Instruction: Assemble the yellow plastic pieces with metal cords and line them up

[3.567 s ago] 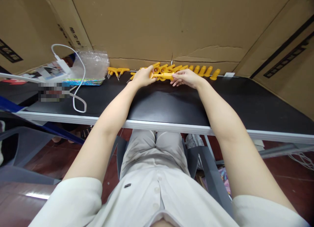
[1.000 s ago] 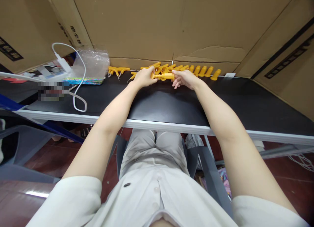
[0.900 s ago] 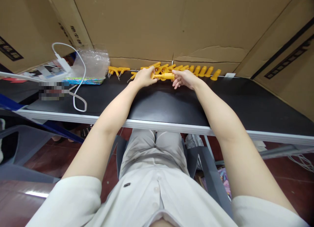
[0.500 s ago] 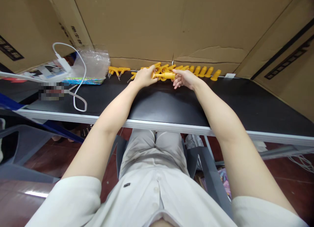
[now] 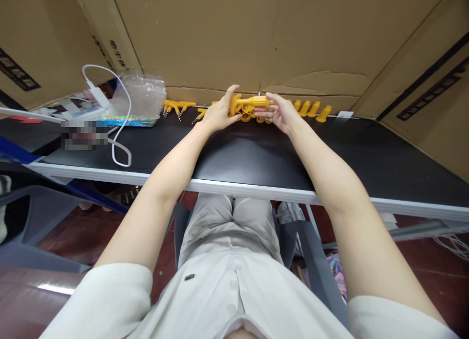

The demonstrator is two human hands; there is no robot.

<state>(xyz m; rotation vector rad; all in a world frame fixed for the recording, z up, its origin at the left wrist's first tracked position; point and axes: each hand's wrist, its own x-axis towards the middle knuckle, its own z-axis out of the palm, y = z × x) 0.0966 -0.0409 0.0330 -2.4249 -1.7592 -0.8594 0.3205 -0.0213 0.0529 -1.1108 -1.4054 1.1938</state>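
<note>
Both hands hold one yellow plastic tool (image 5: 251,102) level above the far edge of the black table (image 5: 256,158). My left hand (image 5: 220,113) grips its left end, thumb raised. My right hand (image 5: 280,113) pinches its ribbed right end with the fingertips. Under the tool lies a heap of more yellow parts (image 5: 246,116). A row of yellow handles (image 5: 311,109) sits to the right of my right hand, and yellow T-shaped pieces with metal spirals (image 5: 178,106) lie to the left of my left hand.
Cardboard boxes (image 5: 227,36) wall in the table's back and right side. At the left stand a clear plastic bag (image 5: 141,92) on a colourful pack, a white charger with a looping cable (image 5: 117,148), and papers. A grey chair (image 5: 40,226) sits at lower left.
Both hands have lifted the yellow tool off the table and carried it up and slightly right, toward the cardboard. My left thumb now sticks up.
</note>
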